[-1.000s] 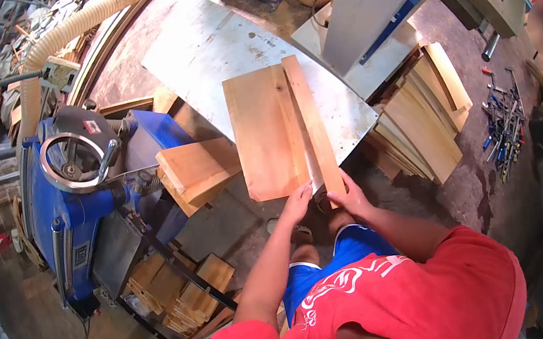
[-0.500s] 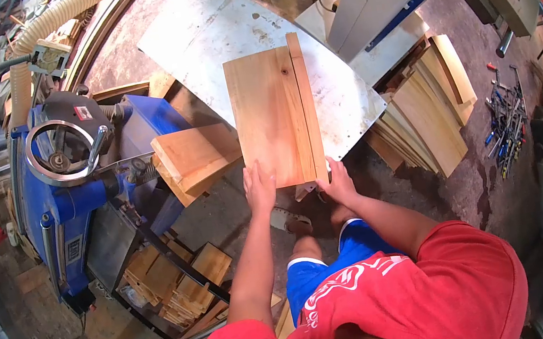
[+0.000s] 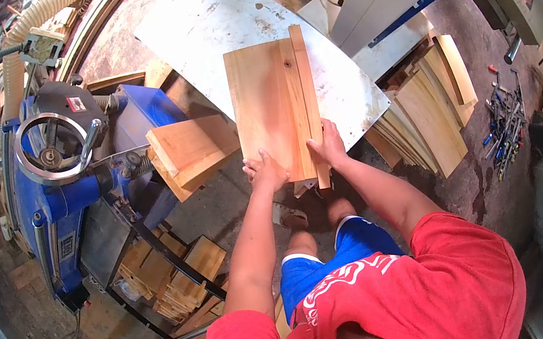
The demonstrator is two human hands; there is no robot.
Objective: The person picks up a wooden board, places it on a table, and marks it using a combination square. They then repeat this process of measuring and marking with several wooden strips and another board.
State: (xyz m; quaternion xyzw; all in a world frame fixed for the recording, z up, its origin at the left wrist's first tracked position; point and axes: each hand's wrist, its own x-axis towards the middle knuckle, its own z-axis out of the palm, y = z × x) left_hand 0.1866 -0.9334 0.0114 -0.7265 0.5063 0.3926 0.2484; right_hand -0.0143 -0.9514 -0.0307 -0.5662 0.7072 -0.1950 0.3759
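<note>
A wide wooden board (image 3: 265, 100) with a small dark knot lies on a white sheet-topped surface (image 3: 184, 28), its near end toward me. Along its right edge runs a narrow wooden strip (image 3: 305, 87), which sticks out past the board at both ends. My left hand (image 3: 267, 171) rests on the board's near left corner, fingers spread over the top face. On the right side, my right hand (image 3: 329, 145) grips the strip near its close end, thumb on top and fingers along the outer side, partly hidden.
A blue machine with a metal handwheel (image 3: 52, 147) stands at left, beside stacked wooden blocks (image 3: 191, 150). Thin boards (image 3: 428, 111) lean together at right. Several clamps or tools (image 3: 506, 120) are heaped on the floor. A black-framed stand (image 3: 165, 255) holds wood offcuts.
My left hand has shifted from the board's left edge onto its top face. My right hand has moved farther up along the strip. Board and strip sit slightly farther from me.
</note>
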